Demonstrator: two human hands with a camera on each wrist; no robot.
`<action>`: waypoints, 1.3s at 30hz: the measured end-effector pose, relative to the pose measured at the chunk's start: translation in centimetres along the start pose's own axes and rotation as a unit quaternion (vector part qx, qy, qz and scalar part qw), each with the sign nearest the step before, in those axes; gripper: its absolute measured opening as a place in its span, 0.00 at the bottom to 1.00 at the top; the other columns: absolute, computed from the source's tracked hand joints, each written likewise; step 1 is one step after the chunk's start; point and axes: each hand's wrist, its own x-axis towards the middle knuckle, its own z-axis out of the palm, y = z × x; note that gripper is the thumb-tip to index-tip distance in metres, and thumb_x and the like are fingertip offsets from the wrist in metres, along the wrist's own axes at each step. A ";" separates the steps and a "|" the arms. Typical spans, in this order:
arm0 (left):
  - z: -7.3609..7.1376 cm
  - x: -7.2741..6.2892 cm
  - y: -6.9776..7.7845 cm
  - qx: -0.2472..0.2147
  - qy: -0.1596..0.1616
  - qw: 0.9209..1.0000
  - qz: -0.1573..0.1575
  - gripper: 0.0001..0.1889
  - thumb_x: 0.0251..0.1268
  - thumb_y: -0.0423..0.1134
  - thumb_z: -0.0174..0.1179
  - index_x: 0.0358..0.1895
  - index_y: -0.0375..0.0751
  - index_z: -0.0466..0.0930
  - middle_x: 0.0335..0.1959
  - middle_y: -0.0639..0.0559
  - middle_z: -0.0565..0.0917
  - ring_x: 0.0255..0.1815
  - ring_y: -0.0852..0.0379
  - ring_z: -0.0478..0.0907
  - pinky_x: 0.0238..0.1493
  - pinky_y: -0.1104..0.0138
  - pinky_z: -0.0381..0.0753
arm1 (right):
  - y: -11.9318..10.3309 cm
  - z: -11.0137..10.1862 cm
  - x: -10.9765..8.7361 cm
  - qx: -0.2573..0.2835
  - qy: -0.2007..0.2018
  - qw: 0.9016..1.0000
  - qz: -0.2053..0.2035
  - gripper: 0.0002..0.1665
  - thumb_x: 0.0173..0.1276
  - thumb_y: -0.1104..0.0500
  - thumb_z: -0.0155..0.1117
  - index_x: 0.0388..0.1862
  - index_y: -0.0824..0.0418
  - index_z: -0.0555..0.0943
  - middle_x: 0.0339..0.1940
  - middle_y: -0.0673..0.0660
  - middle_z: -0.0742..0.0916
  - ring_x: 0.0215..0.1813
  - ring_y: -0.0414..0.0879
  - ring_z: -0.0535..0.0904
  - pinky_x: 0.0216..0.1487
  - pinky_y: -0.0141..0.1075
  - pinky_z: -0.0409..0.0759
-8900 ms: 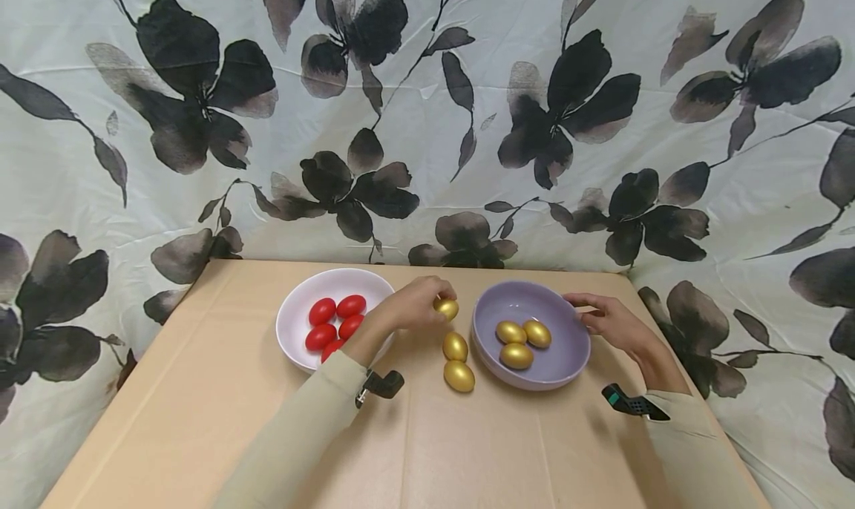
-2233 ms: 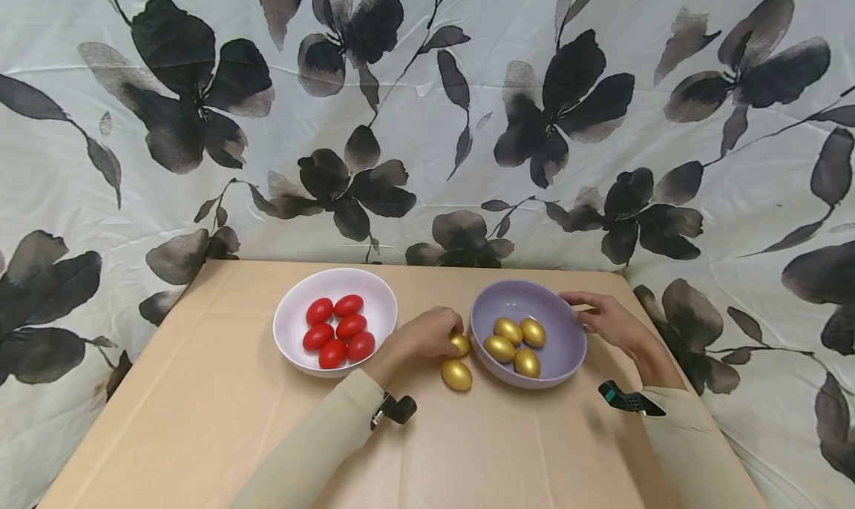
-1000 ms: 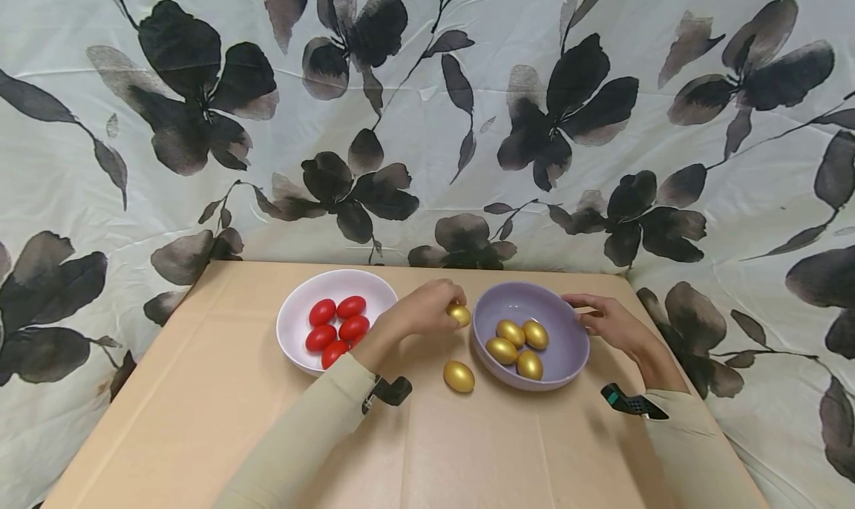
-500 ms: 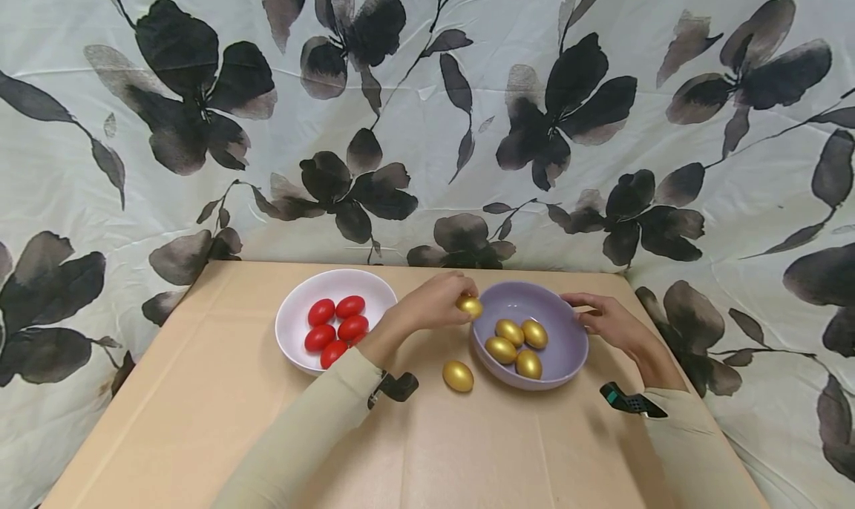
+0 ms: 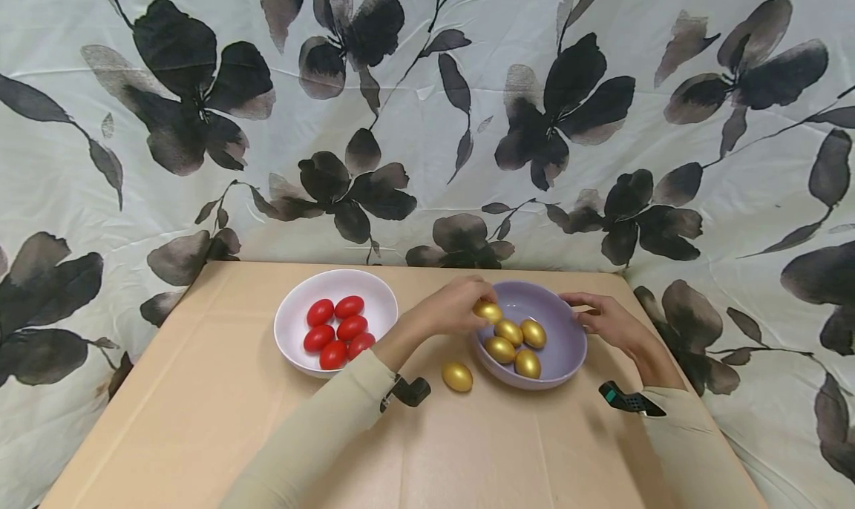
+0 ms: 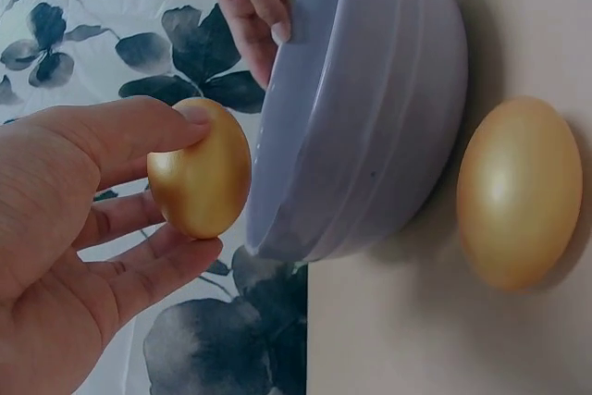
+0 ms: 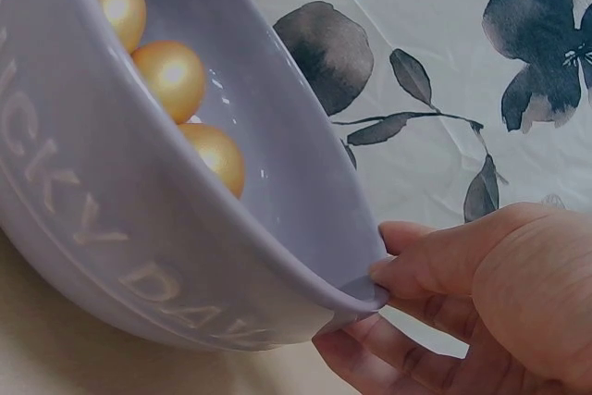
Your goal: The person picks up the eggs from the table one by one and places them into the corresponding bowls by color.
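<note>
My left hand pinches a golden egg between thumb and fingertips, over the left rim of the purple bowl. Inside that bowl several golden eggs lie together. With thumb at the inner side and fingers outside and below, my right hand grips the bowl's right rim. Raised lettering runs along the bowl's outer wall in the right wrist view. One more golden egg lies on the table, just left of the bowl and below my left wrist.
A white bowl with several red eggs stands left of my left forearm. The light wood-coloured table ends at a floral cloth hanging behind it. Both wrists carry small black devices.
Since the earliest frame, two golden eggs have joined those in the purple bowl. My left hand has picked another off the table and carried it rightward to the rim. The right hand stays put.
</note>
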 end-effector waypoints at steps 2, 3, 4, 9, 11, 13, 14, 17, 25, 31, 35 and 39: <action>0.3 0.2 0.2 -0.006 -0.008 1.000 -0.001 0.14 0.58 0.36 0.72 0.49 0.42 0.86 0.46 0.52 0.83 0.47 0.58 0.76 0.51 0.71 0.76 | 0.0 0.0 0.0 0.000 0.000 1.000 0.001 0.28 0.75 0.67 0.54 0.74 0.65 0.70 0.71 0.73 0.73 0.63 0.68 0.78 0.57 0.55 0.84; 0.4 0.3 0.3 -0.007 -0.010 1.000 -0.001 0.15 0.59 0.37 0.72 0.49 0.42 0.86 0.46 0.52 0.83 0.48 0.59 0.76 0.51 0.72 0.76 | -0.1 0.0 0.0 -0.001 -0.001 1.000 0.001 0.28 0.75 0.67 0.54 0.74 0.65 0.70 0.71 0.73 0.73 0.64 0.68 0.78 0.57 0.56 0.84; 0.6 0.4 0.4 -0.008 -0.013 1.000 -0.001 0.15 0.59 0.38 0.72 0.49 0.42 0.86 0.47 0.52 0.83 0.48 0.59 0.76 0.51 0.72 0.76 | -0.1 0.0 0.0 -0.002 0.000 1.000 0.001 0.28 0.75 0.67 0.54 0.74 0.65 0.70 0.71 0.73 0.73 0.64 0.68 0.78 0.57 0.56 0.84; 1.3 0.7 0.8 0.000 -0.019 1.000 0.009 0.16 0.60 0.40 0.72 0.50 0.41 0.85 0.48 0.53 0.84 0.51 0.60 0.76 0.55 0.73 0.76 | -0.1 0.0 -0.1 -0.003 0.000 1.000 0.001 0.29 0.75 0.67 0.54 0.74 0.65 0.70 0.72 0.72 0.73 0.64 0.68 0.78 0.58 0.57 0.83; 1.6 0.8 1.0 0.002 -0.023 1.000 0.012 0.16 0.60 0.39 0.72 0.50 0.41 0.85 0.48 0.53 0.84 0.52 0.60 0.77 0.56 0.73 0.75 | 0.0 0.0 -0.1 -0.001 0.000 1.000 0.000 0.29 0.75 0.67 0.55 0.74 0.65 0.70 0.72 0.72 0.73 0.64 0.68 0.78 0.58 0.57 0.83; 1.8 0.9 1.1 0.000 -0.028 1.000 0.015 0.16 0.59 0.38 0.72 0.50 0.41 0.85 0.48 0.53 0.84 0.52 0.60 0.77 0.57 0.73 0.75 | 0.0 0.0 -0.1 0.000 0.000 1.000 0.000 0.29 0.75 0.67 0.55 0.74 0.65 0.70 0.71 0.72 0.74 0.63 0.67 0.79 0.58 0.57 0.83; 2.0 1.0 1.2 0.000 -0.030 0.999 0.016 0.16 0.59 0.38 0.72 0.50 0.41 0.85 0.48 0.53 0.84 0.51 0.60 0.76 0.57 0.73 0.75 | 0.0 0.0 -0.1 0.001 -0.001 1.000 0.000 0.29 0.75 0.67 0.55 0.74 0.65 0.70 0.71 0.73 0.74 0.63 0.67 0.79 0.58 0.57 0.83; 2.4 1.1 1.2 0.001 -0.036 0.999 0.021 0.15 0.59 0.37 0.72 0.50 0.42 0.85 0.47 0.54 0.84 0.49 0.60 0.75 0.54 0.74 0.74 | -0.1 0.0 -0.2 0.002 -0.001 1.000 0.000 0.29 0.75 0.67 0.55 0.74 0.65 0.70 0.71 0.72 0.74 0.63 0.67 0.79 0.58 0.57 0.83; 3.5 1.4 1.2 0.002 -0.050 0.998 0.031 0.16 0.59 0.39 0.73 0.50 0.44 0.85 0.44 0.57 0.82 0.46 0.63 0.73 0.49 0.77 0.72 | -0.1 0.0 -0.1 -0.004 0.000 1.000 -0.002 0.29 0.75 0.67 0.55 0.74 0.65 0.70 0.72 0.72 0.73 0.63 0.68 0.79 0.57 0.55 0.84; 3.8 1.1 1.3 0.003 -0.068 0.997 0.034 0.17 0.59 0.39 0.72 0.51 0.44 0.85 0.48 0.56 0.83 0.48 0.64 0.74 0.52 0.78 0.72 | -0.1 0.0 -0.1 -0.003 0.000 1.000 0.001 0.29 0.75 0.67 0.55 0.74 0.65 0.70 0.72 0.72 0.73 0.63 0.68 0.79 0.57 0.55 0.84; 3.7 0.8 1.5 -0.005 -0.087 0.996 0.030 0.17 0.59 0.38 0.72 0.52 0.43 0.85 0.49 0.56 0.84 0.49 0.63 0.75 0.54 0.78 0.72 | -0.2 0.0 -0.2 -0.003 -0.001 1.000 0.001 0.29 0.75 0.67 0.54 0.74 0.65 0.70 0.72 0.72 0.73 0.63 0.68 0.78 0.58 0.56 0.83; 3.7 0.7 1.6 -0.010 -0.098 0.994 0.035 0.16 0.60 0.37 0.72 0.52 0.42 0.85 0.47 0.55 0.84 0.49 0.60 0.76 0.52 0.78 0.72 | -0.3 0.0 -0.1 -0.002 -0.002 1.000 -0.001 0.29 0.75 0.68 0.54 0.74 0.66 0.70 0.72 0.73 0.73 0.64 0.69 0.78 0.58 0.56 0.83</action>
